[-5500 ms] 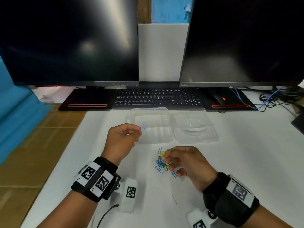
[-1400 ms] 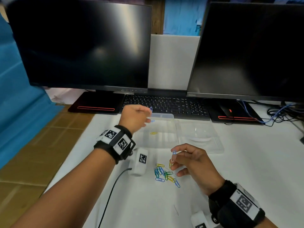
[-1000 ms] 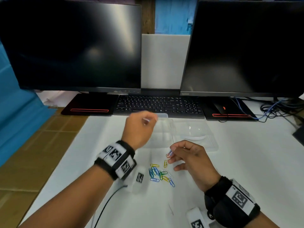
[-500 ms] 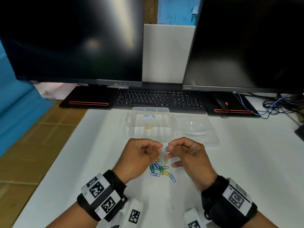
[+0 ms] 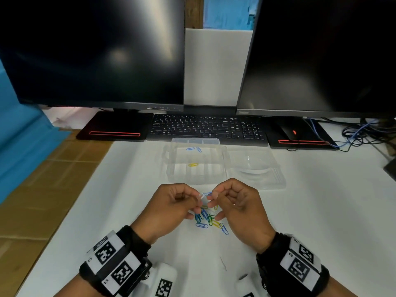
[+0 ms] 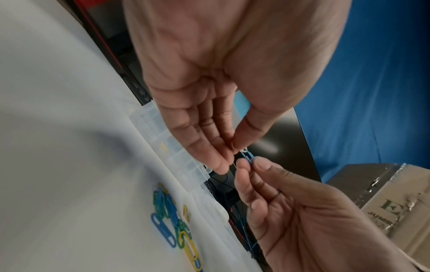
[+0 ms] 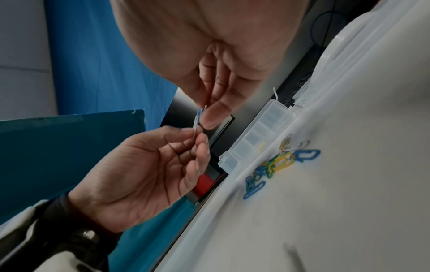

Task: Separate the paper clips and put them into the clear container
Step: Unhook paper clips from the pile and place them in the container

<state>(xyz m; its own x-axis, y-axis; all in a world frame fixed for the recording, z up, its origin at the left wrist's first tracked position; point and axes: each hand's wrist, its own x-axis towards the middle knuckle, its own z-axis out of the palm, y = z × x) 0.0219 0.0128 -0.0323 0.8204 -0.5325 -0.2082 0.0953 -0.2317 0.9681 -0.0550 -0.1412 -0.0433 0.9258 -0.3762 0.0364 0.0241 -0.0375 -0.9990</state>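
Both grips, left hand (image 5: pixel 171 207) and right hand (image 5: pixel 237 207), pinch seemingly linked paper clips (image 5: pixel 205 194) between fingertips

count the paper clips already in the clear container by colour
blue paper clips: 2
yellow paper clip: 1
total in the clear container: 3

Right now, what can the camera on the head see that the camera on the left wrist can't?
Only the head view shows the two blue clips and one yellow clip lying inside the clear container, plus the keyboard. Only the left wrist view shows a cardboard box. Both show the left hand and right hand pinching linked clips above the pile of clips.
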